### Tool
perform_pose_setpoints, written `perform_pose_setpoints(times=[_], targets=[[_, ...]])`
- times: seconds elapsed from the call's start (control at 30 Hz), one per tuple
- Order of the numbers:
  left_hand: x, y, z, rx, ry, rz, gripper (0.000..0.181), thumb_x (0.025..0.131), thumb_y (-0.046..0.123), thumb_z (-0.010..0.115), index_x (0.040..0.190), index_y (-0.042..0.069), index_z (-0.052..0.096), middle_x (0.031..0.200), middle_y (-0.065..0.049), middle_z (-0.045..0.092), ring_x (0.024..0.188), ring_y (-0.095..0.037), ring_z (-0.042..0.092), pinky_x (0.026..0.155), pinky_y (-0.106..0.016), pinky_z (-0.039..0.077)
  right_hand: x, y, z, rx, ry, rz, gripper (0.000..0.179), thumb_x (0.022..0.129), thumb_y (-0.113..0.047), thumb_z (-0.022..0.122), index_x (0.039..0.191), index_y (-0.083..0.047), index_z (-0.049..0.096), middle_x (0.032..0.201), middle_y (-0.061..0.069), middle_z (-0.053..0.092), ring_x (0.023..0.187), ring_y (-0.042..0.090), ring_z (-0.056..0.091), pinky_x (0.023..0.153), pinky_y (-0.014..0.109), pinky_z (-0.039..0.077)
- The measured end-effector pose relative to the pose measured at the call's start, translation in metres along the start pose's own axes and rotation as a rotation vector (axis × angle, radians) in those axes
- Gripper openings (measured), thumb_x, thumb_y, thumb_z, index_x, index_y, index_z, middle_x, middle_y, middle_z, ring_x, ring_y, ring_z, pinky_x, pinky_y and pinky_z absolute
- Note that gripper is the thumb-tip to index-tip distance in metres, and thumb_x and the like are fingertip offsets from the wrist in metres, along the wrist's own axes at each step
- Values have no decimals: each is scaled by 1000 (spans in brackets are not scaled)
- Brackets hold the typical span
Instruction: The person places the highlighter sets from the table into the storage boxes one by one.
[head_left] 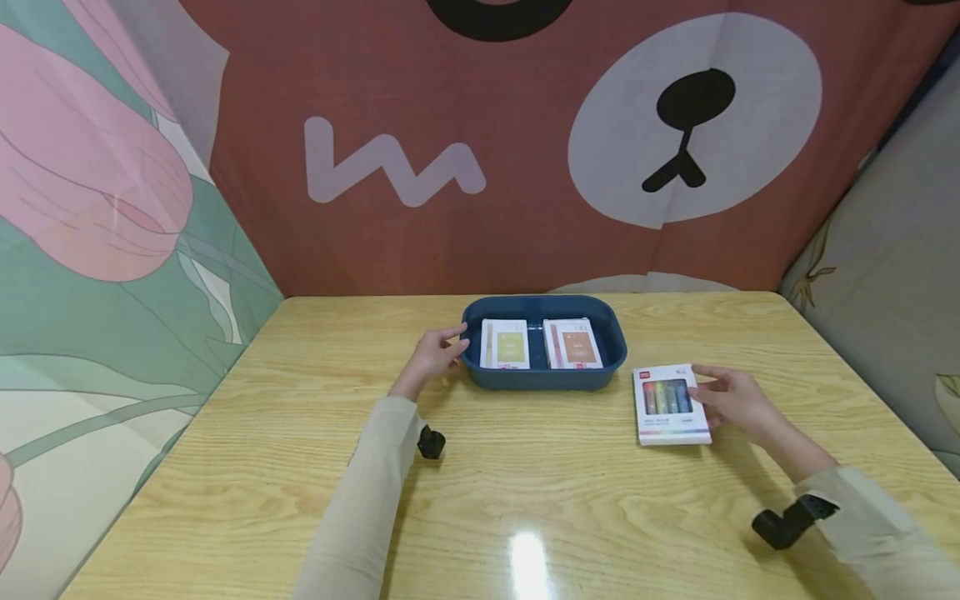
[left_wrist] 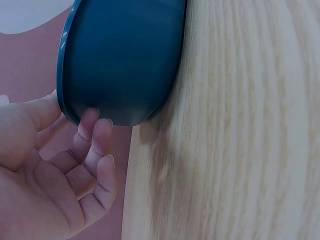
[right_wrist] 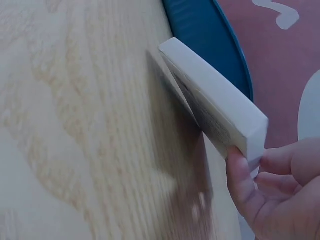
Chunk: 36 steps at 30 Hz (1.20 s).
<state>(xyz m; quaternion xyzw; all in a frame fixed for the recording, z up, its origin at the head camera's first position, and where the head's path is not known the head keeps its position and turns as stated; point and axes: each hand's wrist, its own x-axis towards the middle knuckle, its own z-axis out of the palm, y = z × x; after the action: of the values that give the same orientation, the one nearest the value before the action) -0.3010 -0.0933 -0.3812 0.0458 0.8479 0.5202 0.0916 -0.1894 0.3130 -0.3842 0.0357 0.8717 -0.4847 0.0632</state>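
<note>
A dark blue plastic tray (head_left: 536, 381) stands at the back of the table. My left hand (head_left: 430, 358) holds its left end, thumb and fingers at the rim; the left wrist view shows fingertips against the tray wall (left_wrist: 125, 55). Two white boxes lie side by side in the tray, one with a yellow-green panel (head_left: 512, 347), the other with an orange panel (head_left: 578, 347). To the right of the tray, my right hand (head_left: 738, 404) grips a white box of crayons (head_left: 667, 427) by its right edge. That box is tilted and held above the table; colored sticks show through its window.
The wooden table (head_left: 480, 467) reaches to a brown cloth backdrop (head_left: 525, 242) close behind the tray. Patterned cloth hangs along the left (head_left: 150, 333) and right (head_left: 885, 283) sides. Black wrist cameras (head_left: 431, 442) are strapped on both sleeves.
</note>
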Motion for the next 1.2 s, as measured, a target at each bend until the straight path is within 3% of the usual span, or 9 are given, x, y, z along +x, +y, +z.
perform_pose_setpoints(times=[0.13,0.33,0.5,0.73,0.83,0.9,0.97,1.07,1.2], targets=[[0,0,0,-2,4,1,40,90,18,54,130,17,49,85,-13,56,73,-33,56,68,-37,48,2,4,-4,52,-12,-4,52,94,-12,47,134,12,25,110,31,44,69,9,52,53,29,45],[0,0,0,-3,0,-2,41,90,18,54,130,17,49,84,-13,56,72,-33,56,68,-37,47,0,1,-10,80,-46,-24,49,96,-10,37,135,12,18,122,40,32,75,4,54,61,32,50],[1,1,0,-2,-2,7,41,90,18,54,131,15,48,82,-13,55,70,-33,56,68,-38,47,-1,-4,-18,38,-18,-22,45,97,-8,31,137,11,18,123,39,32,75,0,51,60,29,48],[1,2,0,-2,3,6,41,90,17,54,131,15,48,81,-12,55,70,-33,56,68,-38,47,-1,-9,-30,105,11,-25,47,98,-11,26,138,9,12,126,37,29,76,-4,50,64,26,49],[1,2,0,-3,4,8,41,90,17,54,131,14,48,81,-12,55,70,-33,56,68,-38,48,0,-14,-34,137,32,-39,48,98,-12,26,138,9,12,118,28,39,75,-4,52,64,25,49],[1,2,0,-2,3,8,41,90,17,54,131,13,48,83,-12,56,69,-33,56,67,-37,48,1,-18,-35,156,48,-51,48,97,-12,27,138,10,12,108,14,47,75,-3,53,64,24,49],[1,2,0,-1,2,7,41,90,16,54,131,13,48,85,-12,56,70,-32,56,68,-37,48,3,-22,-36,172,60,-56,49,97,-13,28,138,9,13,107,9,46,75,-2,53,64,23,49],[1,1,0,2,-2,6,41,91,16,54,131,13,47,86,-13,57,70,-33,56,68,-38,48,6,-30,-33,191,73,-50,49,98,-14,27,139,7,13,116,18,43,75,-4,53,65,23,49],[0,2,0,2,-7,0,42,91,17,53,132,14,47,88,-13,57,71,-32,55,69,-38,48,12,-40,-28,208,97,-52,48,97,-13,26,140,6,13,129,31,27,74,-6,51,65,21,48]])
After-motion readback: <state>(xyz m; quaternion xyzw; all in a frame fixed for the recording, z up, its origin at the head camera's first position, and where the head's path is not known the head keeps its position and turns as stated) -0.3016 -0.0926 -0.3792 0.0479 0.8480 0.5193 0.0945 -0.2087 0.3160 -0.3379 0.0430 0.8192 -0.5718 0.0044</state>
